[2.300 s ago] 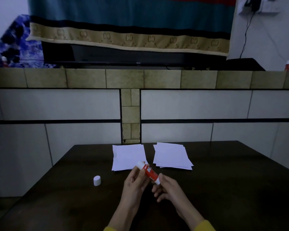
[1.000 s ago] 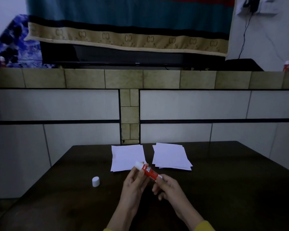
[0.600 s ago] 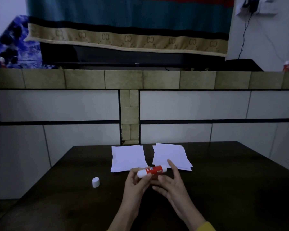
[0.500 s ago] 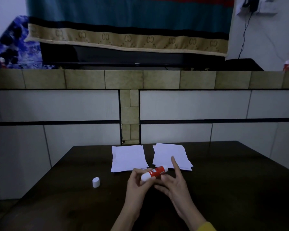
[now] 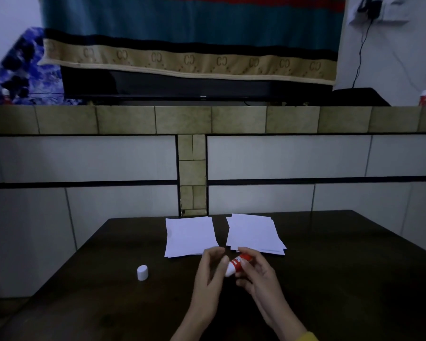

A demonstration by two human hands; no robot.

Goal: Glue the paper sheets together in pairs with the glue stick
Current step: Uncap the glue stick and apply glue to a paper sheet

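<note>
I had the glue stick [image 5: 237, 265] pinched in my right hand [image 5: 257, 275], long axis slanting toward the right paper stack [image 5: 253, 233] just beyond at the table's far edge, left hand [image 5: 210, 268] loosely curled beside its white end.

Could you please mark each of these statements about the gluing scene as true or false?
1. The glue stick is held above the table, between the two hands. True.
2. The white cap is on the glue stick. False: it stands on the dark table, off to the left of the hands.
3. Two piles of white paper lie side by side at the far end of the table. True: the left pile and the right pile are apart.
4. The right hand is pressing down on the right pile. False: it grips the glue stick.
5. The left hand holds a sheet of paper. False: its fingers are at the glue stick.
</note>
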